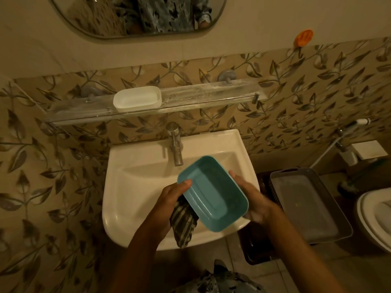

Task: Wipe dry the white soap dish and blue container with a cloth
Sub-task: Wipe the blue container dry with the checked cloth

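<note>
Blue container [213, 195] is held tilted over the washbasin [131, 187]. Left hand [169, 199] pinches its near rim, thumb on top, with the striped cloth [184, 223] bunched beneath. Right hand [251, 199] grips its far side. White soap dish [137, 99] stands on the glass shelf [211, 96] above the washbasin.

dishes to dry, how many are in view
2: the white dish on the glass shelf, the blue container held over the sink. None seem hidden.
</note>
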